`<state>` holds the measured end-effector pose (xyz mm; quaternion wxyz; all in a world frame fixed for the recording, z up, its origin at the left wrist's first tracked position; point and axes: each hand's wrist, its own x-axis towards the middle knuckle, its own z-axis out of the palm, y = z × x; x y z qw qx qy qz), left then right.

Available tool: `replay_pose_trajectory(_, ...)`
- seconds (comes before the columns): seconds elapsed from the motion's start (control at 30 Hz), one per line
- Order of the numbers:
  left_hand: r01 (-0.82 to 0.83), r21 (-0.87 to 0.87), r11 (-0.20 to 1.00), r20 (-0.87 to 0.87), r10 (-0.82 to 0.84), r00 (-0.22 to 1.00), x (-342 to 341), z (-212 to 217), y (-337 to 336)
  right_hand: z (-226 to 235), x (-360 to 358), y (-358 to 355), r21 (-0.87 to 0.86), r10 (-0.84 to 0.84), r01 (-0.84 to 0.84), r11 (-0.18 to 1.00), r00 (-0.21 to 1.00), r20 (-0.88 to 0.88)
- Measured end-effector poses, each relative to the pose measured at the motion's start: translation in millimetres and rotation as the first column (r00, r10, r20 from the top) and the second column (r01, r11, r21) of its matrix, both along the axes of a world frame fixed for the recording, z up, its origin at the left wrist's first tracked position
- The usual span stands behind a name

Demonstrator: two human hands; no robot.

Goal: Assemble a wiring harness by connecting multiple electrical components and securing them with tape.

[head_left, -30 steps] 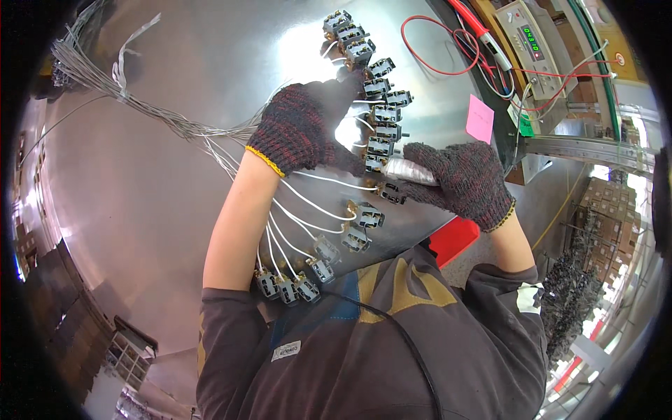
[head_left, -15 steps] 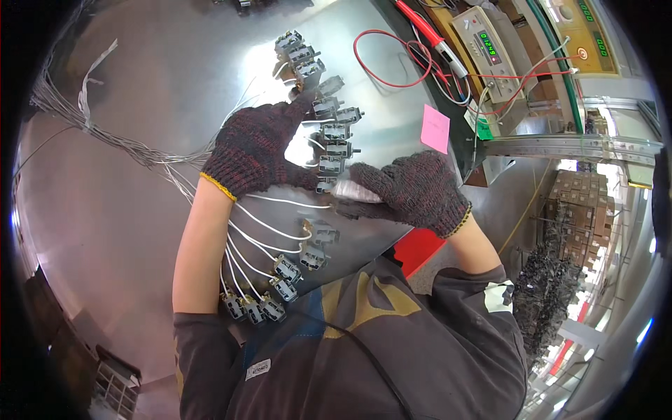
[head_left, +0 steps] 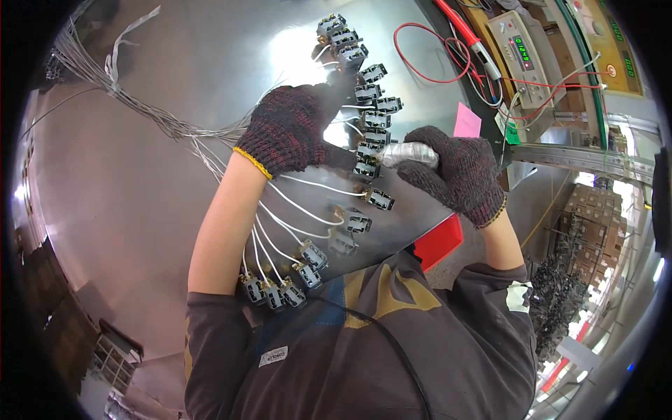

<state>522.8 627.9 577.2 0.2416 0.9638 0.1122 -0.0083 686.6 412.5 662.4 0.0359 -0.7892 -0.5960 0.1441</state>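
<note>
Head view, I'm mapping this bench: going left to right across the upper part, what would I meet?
Bundle of grey wires → left hand → curved row of small connectors → silver tool in the right hand → pink note → test meter.

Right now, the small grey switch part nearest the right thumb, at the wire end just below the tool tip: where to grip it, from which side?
Probably by the two flat sides of its grey body, coming from the table-edge side, the lower right. Its white wire leaves toward the upper left, under the left hand, so that side is blocked. The right hand holds a silvery tool just above, so stay below it.
</note>
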Motion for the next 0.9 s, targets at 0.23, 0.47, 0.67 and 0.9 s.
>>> replay_pose_trajectory(0.23, 0.015, 0.054, 0.998, -0.009, -0.015, 1.0, 1, -3, 1, -4, -7, 5, -0.011, 0.048, -0.047, 0.999, 0.978, 0.205)
replay_pose_trajectory(0.47, 0.039, 0.053, 0.998, 0.013, -0.04, 0.999, -1, -9, 2, -4, -1, 8, 0.018, 0.191, -0.198, 0.98, 0.964, 0.187)
replay_pose_trajectory(0.67, 0.051, 0.072, 0.996, 0.054, -0.055, 0.997, -3, -12, 3, -10, 6, 4, 0.056, 0.239, -0.254, 0.966, 0.951, 0.198)
replay_pose_trajectory(0.9, 0.046, 0.067, 0.997, 0.02, -0.047, 0.999, 1, -10, 1, -18, 15, 1, 0.007, 0.291, -0.302, 0.953, 0.924, 0.247)
